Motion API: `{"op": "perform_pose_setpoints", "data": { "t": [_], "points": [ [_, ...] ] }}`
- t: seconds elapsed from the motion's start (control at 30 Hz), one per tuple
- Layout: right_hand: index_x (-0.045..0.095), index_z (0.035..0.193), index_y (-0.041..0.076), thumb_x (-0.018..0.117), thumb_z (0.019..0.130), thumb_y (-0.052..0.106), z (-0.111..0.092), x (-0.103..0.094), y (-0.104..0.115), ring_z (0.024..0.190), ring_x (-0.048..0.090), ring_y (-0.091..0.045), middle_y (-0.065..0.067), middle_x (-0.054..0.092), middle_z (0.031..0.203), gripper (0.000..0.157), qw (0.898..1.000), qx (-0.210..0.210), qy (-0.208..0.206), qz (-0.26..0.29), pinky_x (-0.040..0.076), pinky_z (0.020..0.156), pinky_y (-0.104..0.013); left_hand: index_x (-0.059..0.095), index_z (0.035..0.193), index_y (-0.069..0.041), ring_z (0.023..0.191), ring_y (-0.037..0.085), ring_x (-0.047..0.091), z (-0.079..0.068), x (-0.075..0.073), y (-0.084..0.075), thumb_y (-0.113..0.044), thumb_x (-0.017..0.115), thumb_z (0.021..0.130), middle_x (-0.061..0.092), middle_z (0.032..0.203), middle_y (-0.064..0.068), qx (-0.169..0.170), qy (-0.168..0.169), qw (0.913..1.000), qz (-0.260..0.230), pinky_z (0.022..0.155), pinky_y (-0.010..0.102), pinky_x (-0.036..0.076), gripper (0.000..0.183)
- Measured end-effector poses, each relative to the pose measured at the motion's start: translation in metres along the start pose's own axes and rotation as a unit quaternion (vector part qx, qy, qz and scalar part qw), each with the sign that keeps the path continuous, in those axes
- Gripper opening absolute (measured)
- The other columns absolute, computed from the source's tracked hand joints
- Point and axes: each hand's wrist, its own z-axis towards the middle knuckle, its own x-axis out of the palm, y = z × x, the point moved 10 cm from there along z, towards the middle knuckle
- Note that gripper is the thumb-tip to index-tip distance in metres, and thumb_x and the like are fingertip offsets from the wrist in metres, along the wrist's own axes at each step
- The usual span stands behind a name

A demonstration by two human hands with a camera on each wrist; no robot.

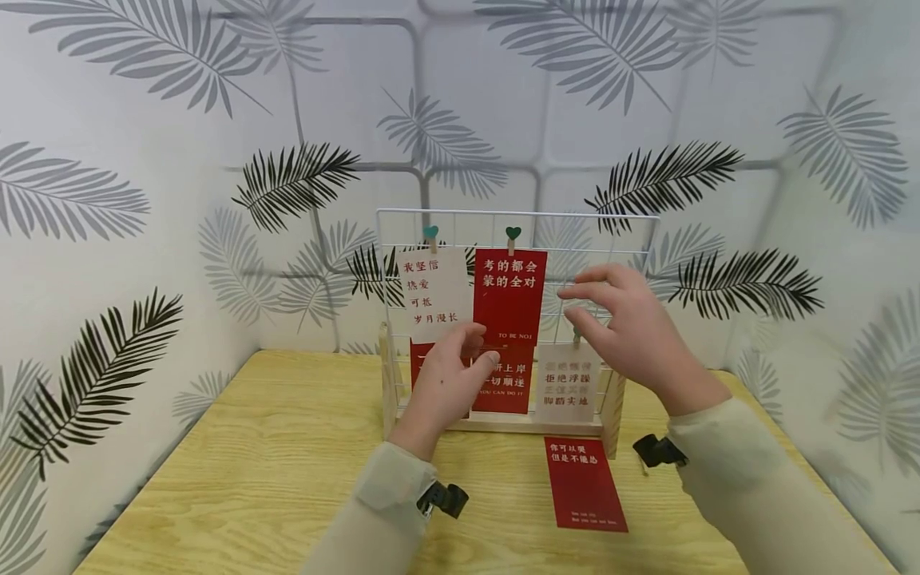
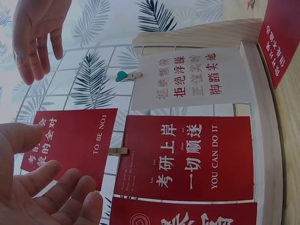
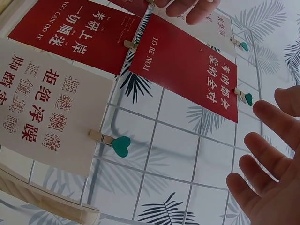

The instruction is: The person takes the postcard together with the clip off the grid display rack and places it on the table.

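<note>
My left hand (image 1: pixel 449 383) is in front of the wire grid rack (image 1: pixel 517 213), its fingers loosely bent and holding nothing. Its fingertips overlap the lower edge of a white card (image 1: pixel 438 279) and are close to a red "TO BE NO.1" card (image 1: pixel 509 303). Heart-topped wooden clips, one teal (image 1: pixel 430 232) and one dark green (image 1: pixel 513 233), hold these two cards. My right hand (image 1: pixel 625 331), fingers spread and bare, is beside the right part of the grid. In the right wrist view, its fingers are near the clip (image 3: pixel 244 97) on the red card.
Along the lower row hang a red "YOU CAN DO IT" card (image 2: pixel 187 159) and a white card (image 2: pixel 187 82), with another red card (image 2: pixel 187 213) partly hidden. The rack has a wooden base (image 1: pixel 496 426). A loose red card (image 1: pixel 585 487) lies before it on the wood-grain table (image 1: pixel 251 479).
</note>
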Motion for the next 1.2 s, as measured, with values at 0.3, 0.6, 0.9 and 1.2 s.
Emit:
{"op": "perform_pose_setpoints", "data": {
  "t": [0.3,0.6,0.9,1.2],
  "points": [
    [0.074,0.121,0.013,0.066,0.098,0.02,0.008,-0.001,0.004,0.126,0.043,-0.033,-0.01,0.057,0.131,0.025,1.0,0.009,0.011,-0.026,0.039,0.101,-0.06,0.053,0.142,-0.017,0.122,0.022,0.053,0.008,-0.001,-0.006,-0.033,0.065,0.098,0.059,0.135,0.004,0.005,-0.001,1.0,0.005,0.103,0.046,0.046,0.048],
    [0.075,0.12,0.013,0.067,0.097,0.018,0.019,-0.009,0.014,0.131,0.041,-0.035,-0.011,0.055,0.134,0.024,0.999,-0.012,0.0,-0.037,0.036,0.105,-0.061,0.051,0.144,-0.018,0.126,0.022,0.051,0.012,-0.008,-0.014,-0.032,0.065,0.098,0.056,0.138,0.003,0.01,-0.011,0.9997,0.017,0.104,0.047,0.045,0.05],
    [0.074,0.12,0.014,0.068,0.097,0.022,0.028,-0.012,0.016,0.141,0.033,-0.035,-0.013,0.052,0.143,0.026,0.999,-0.014,0.003,-0.052,0.029,0.112,-0.061,0.051,0.144,-0.016,0.123,0.022,0.053,0.015,-0.013,-0.02,-0.031,0.065,0.098,0.056,0.137,0.003,0.025,-0.023,0.999,0.028,0.101,0.046,0.048,0.051],
    [0.074,0.121,0.014,0.067,0.097,0.023,0.033,-0.011,0.019,0.145,0.029,-0.033,-0.012,0.05,0.146,0.026,0.998,-0.018,0.006,-0.059,0.028,0.114,-0.06,0.05,0.145,-0.015,0.122,0.022,0.054,0.018,-0.016,-0.024,-0.032,0.065,0.099,0.055,0.138,0.003,0.03,-0.021,0.999,0.027,0.1,0.044,0.049,0.052]
  ]
}}
